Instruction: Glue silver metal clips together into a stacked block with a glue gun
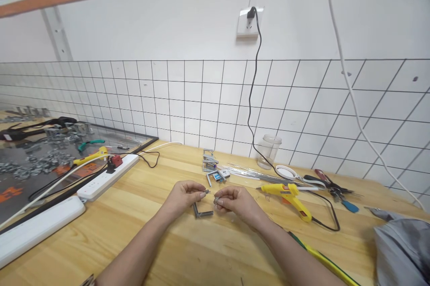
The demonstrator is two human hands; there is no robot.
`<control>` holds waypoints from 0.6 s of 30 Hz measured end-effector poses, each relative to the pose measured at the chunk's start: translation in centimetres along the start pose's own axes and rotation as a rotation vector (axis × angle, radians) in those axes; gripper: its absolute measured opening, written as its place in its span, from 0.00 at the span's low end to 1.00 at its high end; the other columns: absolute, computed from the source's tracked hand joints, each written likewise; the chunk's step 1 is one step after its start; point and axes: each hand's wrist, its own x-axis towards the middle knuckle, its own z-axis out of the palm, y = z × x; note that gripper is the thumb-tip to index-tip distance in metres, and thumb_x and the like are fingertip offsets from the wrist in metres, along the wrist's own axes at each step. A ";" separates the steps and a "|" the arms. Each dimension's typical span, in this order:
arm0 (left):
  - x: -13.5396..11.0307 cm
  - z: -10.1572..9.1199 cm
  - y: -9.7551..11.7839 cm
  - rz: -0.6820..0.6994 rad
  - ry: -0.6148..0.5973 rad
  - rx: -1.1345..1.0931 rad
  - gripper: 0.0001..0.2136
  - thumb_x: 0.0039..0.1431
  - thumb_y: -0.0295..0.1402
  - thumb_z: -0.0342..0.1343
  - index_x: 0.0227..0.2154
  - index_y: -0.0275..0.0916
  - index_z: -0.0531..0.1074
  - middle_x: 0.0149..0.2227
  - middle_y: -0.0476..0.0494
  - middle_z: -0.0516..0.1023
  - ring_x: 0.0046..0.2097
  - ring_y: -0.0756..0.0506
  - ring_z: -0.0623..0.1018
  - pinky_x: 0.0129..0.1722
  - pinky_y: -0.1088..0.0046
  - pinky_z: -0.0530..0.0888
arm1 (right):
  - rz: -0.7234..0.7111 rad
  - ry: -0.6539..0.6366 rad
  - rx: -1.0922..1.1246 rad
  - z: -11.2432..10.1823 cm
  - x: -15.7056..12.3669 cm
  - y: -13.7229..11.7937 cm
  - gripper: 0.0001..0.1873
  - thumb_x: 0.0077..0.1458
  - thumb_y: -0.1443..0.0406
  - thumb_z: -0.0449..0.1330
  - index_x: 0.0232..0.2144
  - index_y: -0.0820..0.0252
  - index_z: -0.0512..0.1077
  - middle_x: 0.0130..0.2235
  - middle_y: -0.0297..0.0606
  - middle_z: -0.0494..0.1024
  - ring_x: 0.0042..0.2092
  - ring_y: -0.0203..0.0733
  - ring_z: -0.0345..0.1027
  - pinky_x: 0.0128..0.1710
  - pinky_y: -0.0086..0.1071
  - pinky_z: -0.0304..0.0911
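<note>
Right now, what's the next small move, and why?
I'd probably ease the right hand toward the left hand: the left pinches a small metal piece, the right a small metal part, and only a narrow gap separates them.

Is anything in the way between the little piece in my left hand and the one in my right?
Nothing visible is. The left piece, in the left hand, faces the right piece, in the right hand, across open space. The grey L-shaped bracket lies below on the tabletop.
</note>
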 end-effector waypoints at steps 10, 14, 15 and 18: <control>0.0 -0.1 -0.1 0.017 0.010 0.029 0.14 0.38 0.39 0.67 0.28 0.36 0.79 0.29 0.43 0.81 0.32 0.45 0.77 0.34 0.70 0.73 | -0.018 0.110 0.072 0.9 0.1 1.0 0.15 0.30 0.60 0.72 0.22 0.61 0.73 0.21 0.28 0.73 0.23 0.30 0.62 0.22 0.24 0.56; 0.0 0.0 -0.1 0.031 0.003 0.037 0.13 0.38 0.37 0.66 0.28 0.36 0.79 0.30 0.44 0.82 0.32 0.45 0.77 0.36 0.70 0.73 | 0.022 0.086 0.098 1.3 0.3 1.3 0.18 0.30 0.58 0.71 0.22 0.62 0.71 0.16 0.25 0.69 0.16 0.27 0.54 0.16 0.24 0.48; 0.0 0.0 -0.1 0.035 0.000 0.040 0.13 0.38 0.37 0.66 0.28 0.36 0.78 0.30 0.44 0.82 0.33 0.45 0.77 0.36 0.70 0.73 | 0.028 0.077 0.105 1.4 0.3 1.4 0.19 0.29 0.58 0.72 0.22 0.62 0.71 0.16 0.26 0.70 0.16 0.27 0.55 0.16 0.24 0.49; 0.0 0.1 0.0 0.045 -0.008 0.055 0.13 0.38 0.37 0.65 0.28 0.35 0.78 0.30 0.44 0.82 0.33 0.45 0.78 0.37 0.70 0.73 | 0.044 0.053 0.120 1.6 0.3 1.5 0.20 0.28 0.58 0.71 0.23 0.62 0.70 0.16 0.30 0.73 0.16 0.30 0.60 0.18 0.25 0.54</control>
